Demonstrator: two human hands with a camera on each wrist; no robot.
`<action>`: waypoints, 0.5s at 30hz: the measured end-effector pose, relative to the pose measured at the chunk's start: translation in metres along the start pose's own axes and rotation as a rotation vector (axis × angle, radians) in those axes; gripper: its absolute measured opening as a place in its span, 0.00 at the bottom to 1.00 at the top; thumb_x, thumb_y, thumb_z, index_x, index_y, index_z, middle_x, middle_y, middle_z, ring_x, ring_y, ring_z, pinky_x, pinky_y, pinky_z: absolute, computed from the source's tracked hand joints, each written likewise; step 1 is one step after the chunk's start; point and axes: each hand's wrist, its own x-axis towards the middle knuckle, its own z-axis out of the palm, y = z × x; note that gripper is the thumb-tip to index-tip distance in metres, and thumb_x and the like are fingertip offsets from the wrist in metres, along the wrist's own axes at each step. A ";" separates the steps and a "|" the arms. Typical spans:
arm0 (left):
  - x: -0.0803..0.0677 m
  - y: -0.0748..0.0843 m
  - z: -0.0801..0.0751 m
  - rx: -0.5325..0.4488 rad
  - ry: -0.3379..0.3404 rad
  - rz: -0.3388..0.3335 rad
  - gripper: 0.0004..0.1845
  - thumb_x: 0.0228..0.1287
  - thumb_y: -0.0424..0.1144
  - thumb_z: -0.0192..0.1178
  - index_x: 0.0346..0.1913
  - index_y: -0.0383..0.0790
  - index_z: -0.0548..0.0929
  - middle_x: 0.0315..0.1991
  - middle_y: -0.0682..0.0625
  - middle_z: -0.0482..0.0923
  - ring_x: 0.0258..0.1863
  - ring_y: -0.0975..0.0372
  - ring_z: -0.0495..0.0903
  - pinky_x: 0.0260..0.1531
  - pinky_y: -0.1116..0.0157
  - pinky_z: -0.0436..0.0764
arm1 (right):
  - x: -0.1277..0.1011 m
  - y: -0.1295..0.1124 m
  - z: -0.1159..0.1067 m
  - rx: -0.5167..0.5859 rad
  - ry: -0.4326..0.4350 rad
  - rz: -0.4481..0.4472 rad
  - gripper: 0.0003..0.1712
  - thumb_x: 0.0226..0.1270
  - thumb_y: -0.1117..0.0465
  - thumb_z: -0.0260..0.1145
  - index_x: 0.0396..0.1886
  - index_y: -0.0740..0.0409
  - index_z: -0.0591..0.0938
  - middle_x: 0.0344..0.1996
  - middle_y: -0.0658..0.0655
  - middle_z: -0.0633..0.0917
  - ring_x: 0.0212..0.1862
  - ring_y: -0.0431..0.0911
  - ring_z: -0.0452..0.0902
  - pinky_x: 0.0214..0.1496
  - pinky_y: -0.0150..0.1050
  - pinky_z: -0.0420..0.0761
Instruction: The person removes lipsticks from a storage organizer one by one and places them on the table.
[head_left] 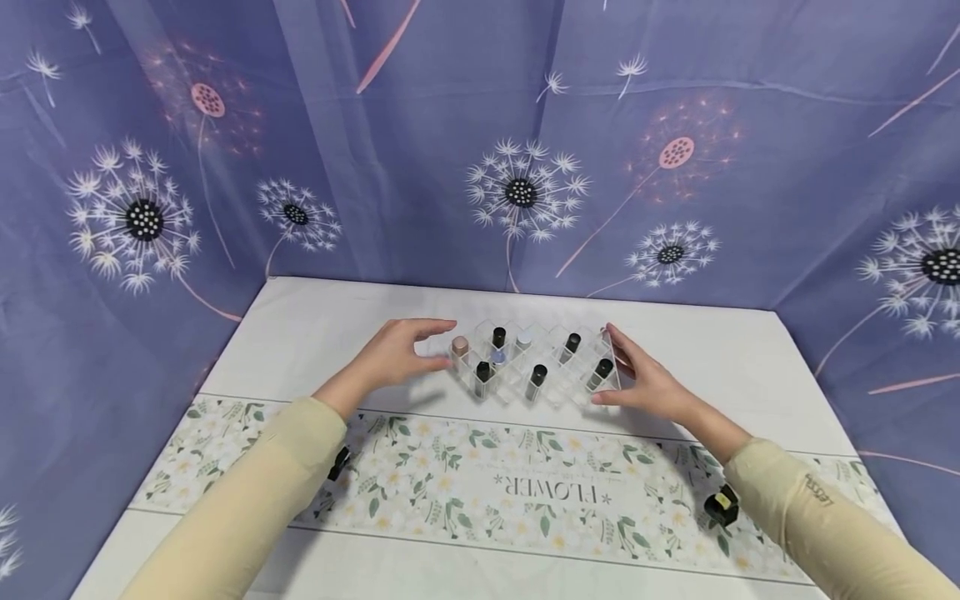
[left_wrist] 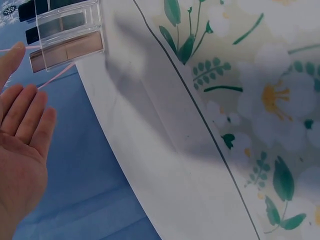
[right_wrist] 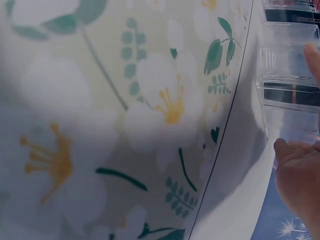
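Here, at the frame's centre, the left hand (head_left: pixel 397 357) and right hand (head_left: pixel 647 382) spread wide at either end of the clear organizer (head_left: pixel 536 364), apparently about to grasp it; closing evenly comes next.

floral table runner (head_left: pixel 525 492), dandelion-print backdrop (head_left: pixel 480 142)

Head view is bright and even, soft light from above, faint shadows under both forearms on the table (head_left: pixel 315 333). Edges bow with wide-angle distortion. Both wrist views are dim and bluish; the floral cloth (right_wrist: pixel 100 125) up close is blurred, and a grey shadow crosses it.
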 end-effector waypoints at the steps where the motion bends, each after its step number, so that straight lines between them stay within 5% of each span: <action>1: 0.001 0.000 0.000 -0.005 0.003 0.000 0.33 0.68 0.42 0.76 0.75 0.46 0.80 0.73 0.48 0.77 0.70 0.44 0.79 0.72 0.47 0.75 | 0.000 0.000 0.000 -0.001 0.005 -0.002 0.73 0.63 0.59 0.83 0.89 0.57 0.38 0.87 0.68 0.46 0.84 0.69 0.47 0.80 0.54 0.58; 9: 0.010 -0.003 0.004 -0.024 0.024 0.014 0.29 0.66 0.42 0.77 0.69 0.43 0.85 0.67 0.48 0.83 0.66 0.48 0.82 0.70 0.51 0.78 | -0.002 -0.001 0.004 0.016 0.011 0.008 0.73 0.63 0.60 0.83 0.89 0.59 0.37 0.86 0.69 0.45 0.84 0.70 0.45 0.81 0.56 0.57; 15: 0.017 -0.002 0.004 0.062 0.050 0.035 0.25 0.62 0.44 0.80 0.61 0.45 0.90 0.59 0.50 0.89 0.62 0.49 0.86 0.67 0.49 0.80 | -0.001 0.001 0.007 0.011 0.021 0.016 0.73 0.63 0.61 0.83 0.89 0.57 0.37 0.87 0.68 0.44 0.84 0.70 0.44 0.81 0.57 0.58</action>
